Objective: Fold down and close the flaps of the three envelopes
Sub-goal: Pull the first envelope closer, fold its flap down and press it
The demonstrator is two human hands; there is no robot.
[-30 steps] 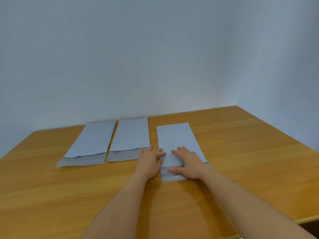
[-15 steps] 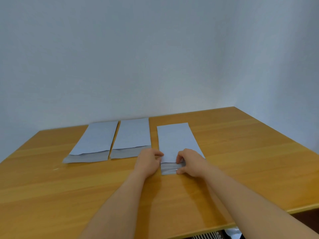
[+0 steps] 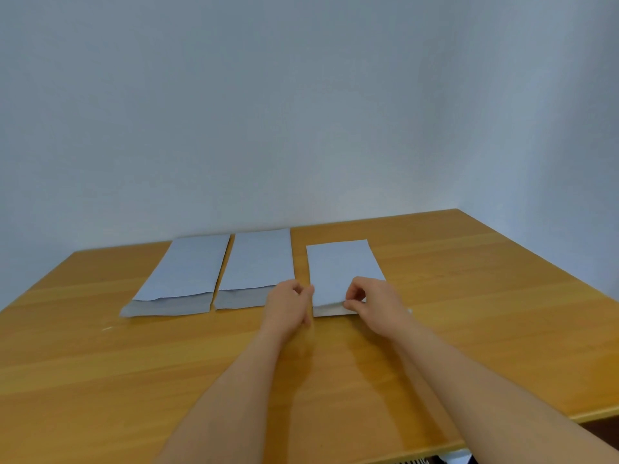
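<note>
Three pale grey-blue envelopes lie side by side on the wooden table [image 3: 469,296]. The left envelope [image 3: 187,272] and the middle envelope [image 3: 258,262] have their darker flaps open toward me. The right envelope [image 3: 338,269] has its flap turned up over its near end. My left hand [image 3: 289,304] pinches the near left corner of that fold. My right hand [image 3: 371,301] pinches the flap at its near right, thumb and fingers closed on the paper. Part of the fold is hidden under my fingers.
A plain pale wall stands behind the table's far edge. The table's near right edge [image 3: 596,413] drops off to a dark floor area. Bare wood stretches in front of and to the right of the envelopes.
My hands went from lying flat on the right envelope to pinching its flap and folding it over. The dark flap strip near me has shrunk to a thin edge.
</note>
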